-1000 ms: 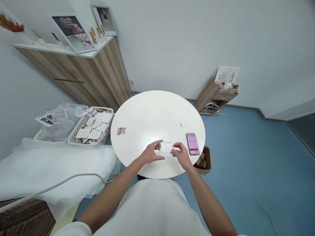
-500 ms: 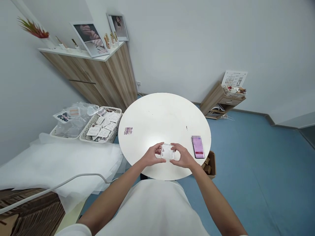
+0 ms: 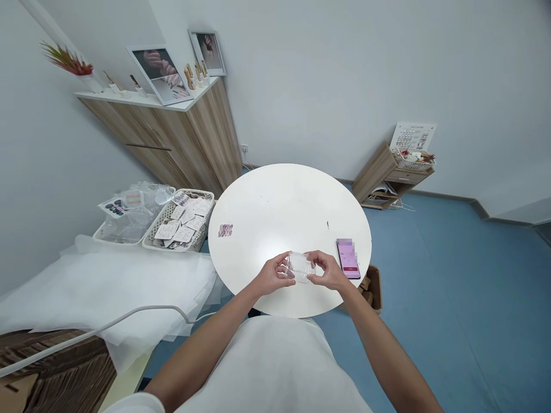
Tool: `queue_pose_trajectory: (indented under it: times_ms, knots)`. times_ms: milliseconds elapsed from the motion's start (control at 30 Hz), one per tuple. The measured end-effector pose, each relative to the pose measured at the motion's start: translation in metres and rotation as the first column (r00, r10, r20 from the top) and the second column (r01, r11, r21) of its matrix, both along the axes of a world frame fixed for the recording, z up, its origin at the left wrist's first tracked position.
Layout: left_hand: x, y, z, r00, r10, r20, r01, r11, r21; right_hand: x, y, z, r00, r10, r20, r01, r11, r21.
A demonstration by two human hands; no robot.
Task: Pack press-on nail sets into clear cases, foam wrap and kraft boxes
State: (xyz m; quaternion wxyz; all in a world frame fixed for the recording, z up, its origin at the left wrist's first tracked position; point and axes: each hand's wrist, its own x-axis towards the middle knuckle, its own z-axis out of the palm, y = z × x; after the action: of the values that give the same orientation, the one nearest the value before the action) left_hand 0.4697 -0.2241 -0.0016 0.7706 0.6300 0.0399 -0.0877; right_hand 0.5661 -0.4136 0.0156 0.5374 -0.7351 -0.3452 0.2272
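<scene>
Between my two hands I hold a small clear plastic box [image 3: 300,265] above the near part of the round white table [image 3: 275,201]. My left hand [image 3: 274,274] grips its left side, thumb below and fingers above. On the right side, my right hand [image 3: 327,271] pinches it the same way. The box is see-through and glossy; whether its lid is raised I cannot tell. To the left on the table lies a set of purple-pink press-on nails [image 3: 225,230]. A phone with a pink screen [image 3: 348,258] rests right of my right hand.
Left of the table stand a white basket of cards [image 3: 183,221] and a basket of clear plastic packaging [image 3: 124,221]. White sheets [image 3: 129,275] and a grey cable [image 3: 142,308] lie nearer. A cardboard box [image 3: 373,287] sits by the table's right edge. A small dark item [image 3: 328,225] lies near the phone.
Both hands have shifted slightly to the right with the clear box, which now appears tilted and wider. The view has also moved a little. The nails and phone stay in place on the table.
</scene>
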Motion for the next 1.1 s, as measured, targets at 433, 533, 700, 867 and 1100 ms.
queue_pose_trajectory:
  times_ms: [433,533,700,867,1100]
  knots:
    - [-0.008,0.003,-0.016,0.935,0.221,-0.278,-0.22,0.975,0.037,0.019,0.007,-0.003,0.989,-0.053,-0.14,0.028,0.984,-0.177]
    - [-0.015,0.003,-0.019,0.921,0.25,-0.299,-0.247,0.968,0.048,0.022,0.016,-0.013,0.964,-0.167,-0.205,0.137,0.979,-0.151]
    - [-0.027,0.003,-0.024,0.906,0.281,-0.316,-0.289,0.957,0.023,0.02,0.03,-0.033,0.873,-0.357,-0.331,0.318,0.933,-0.168]
    - [-0.031,0.0,-0.028,0.894,0.312,-0.322,-0.331,0.944,-0.004,0.013,0.039,-0.042,0.8,-0.369,-0.473,0.319,0.93,-0.184]
    - [-0.026,-0.007,-0.041,0.876,0.367,-0.312,-0.387,0.922,-0.004,-0.003,0.027,-0.042,0.773,-0.459,-0.437,0.41,0.888,-0.206]
